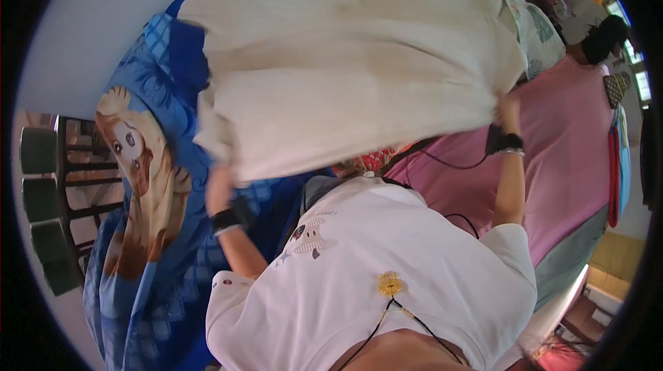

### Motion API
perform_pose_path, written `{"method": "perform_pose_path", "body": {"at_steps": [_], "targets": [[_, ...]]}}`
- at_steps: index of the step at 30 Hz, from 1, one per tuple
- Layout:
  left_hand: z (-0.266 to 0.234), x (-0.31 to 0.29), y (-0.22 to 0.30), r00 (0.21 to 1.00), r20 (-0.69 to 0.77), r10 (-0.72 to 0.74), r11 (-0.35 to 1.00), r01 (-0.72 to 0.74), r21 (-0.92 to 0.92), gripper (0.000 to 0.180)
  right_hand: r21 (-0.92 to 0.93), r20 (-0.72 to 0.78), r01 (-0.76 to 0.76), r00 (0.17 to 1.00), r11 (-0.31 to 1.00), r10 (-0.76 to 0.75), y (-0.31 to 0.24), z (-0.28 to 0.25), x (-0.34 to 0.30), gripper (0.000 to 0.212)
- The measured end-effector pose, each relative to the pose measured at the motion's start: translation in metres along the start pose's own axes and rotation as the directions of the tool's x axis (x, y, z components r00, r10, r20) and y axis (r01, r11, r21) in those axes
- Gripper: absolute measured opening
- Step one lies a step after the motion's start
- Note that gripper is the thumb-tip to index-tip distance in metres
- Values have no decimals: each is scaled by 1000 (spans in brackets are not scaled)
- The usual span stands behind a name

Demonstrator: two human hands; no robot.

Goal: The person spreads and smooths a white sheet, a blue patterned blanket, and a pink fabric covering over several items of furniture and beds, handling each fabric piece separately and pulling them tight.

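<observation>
A large cream cloth [359,94] is spread in the air in front of me, sagging in soft folds. Its near left corner is in my left hand [219,188], which is smeared by motion but closed on the edge. On the other side, my right hand [510,112] grips the near right edge, a little farther away and higher in the picture. The fingers of both hands are partly hidden by the cloth. Whether it is a sheet, a cover or a garment I cannot tell. Each wrist wears a black band, and a dark cable hangs from the right one.
A blue blanket [148,157] with a cartoon figure lies to the left, beside a dark rack with green rounded parts [41,198]. Pink bedding [566,136] stretches to the right. A pale patterned cloth [535,36] and a dark shape [604,39] are at the far right.
</observation>
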State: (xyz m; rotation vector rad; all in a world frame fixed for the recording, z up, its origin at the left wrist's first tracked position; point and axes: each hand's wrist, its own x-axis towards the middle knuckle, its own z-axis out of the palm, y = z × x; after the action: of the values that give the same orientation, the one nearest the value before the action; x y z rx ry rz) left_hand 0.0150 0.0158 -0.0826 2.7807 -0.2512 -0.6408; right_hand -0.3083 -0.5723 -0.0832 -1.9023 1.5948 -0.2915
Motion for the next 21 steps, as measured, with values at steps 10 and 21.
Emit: {"method": "perform_pose_path", "body": {"at_steps": [10,21], "targets": [[-62,-51,84,982,-173,-73,181,-157,-971,25,241,19,189,980,952,-199,-77,-40,-8,34],[32,1,18,1000,20,24,966,-18,-259,31,192,56,71,995,979,-83,52,3,25,28]]}}
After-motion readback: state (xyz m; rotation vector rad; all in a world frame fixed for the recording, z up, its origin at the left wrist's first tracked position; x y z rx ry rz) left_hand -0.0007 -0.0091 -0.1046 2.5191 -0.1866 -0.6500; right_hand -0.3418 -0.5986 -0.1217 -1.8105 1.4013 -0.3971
